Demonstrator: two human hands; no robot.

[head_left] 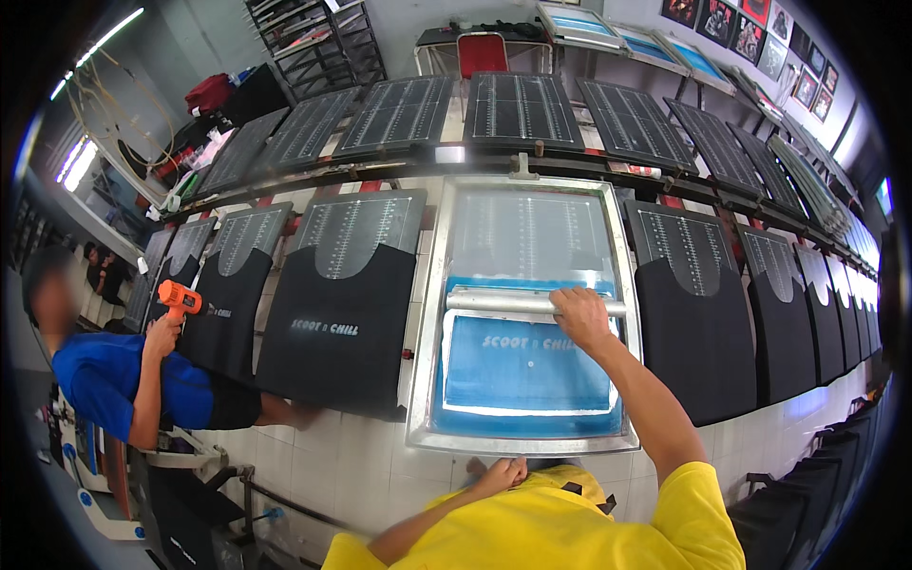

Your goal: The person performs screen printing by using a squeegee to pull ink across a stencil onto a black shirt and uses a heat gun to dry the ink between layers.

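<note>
My right hand (581, 318) grips a long metal-handled squeegee (503, 302) lying crosswise on a screen printing frame (426, 380). The frame has a silver metal border and a mesh (522, 375) coated blue, with pale lettering below the squeegee and a white streak of ink along the near part. Through the clearer far mesh a board with ruled markings shows. My left hand (503, 474) is curled closed near my waist, just below the frame's near edge; whatever it may hold is hidden.
Black shirts lie on boards to both sides; the left shirt (328, 328) carries pale lettering. At the left a person in blue holds an orange heat gun (179, 298). Bare ruled boards (522, 106) line the far rail. A red chair (482, 54) stands behind.
</note>
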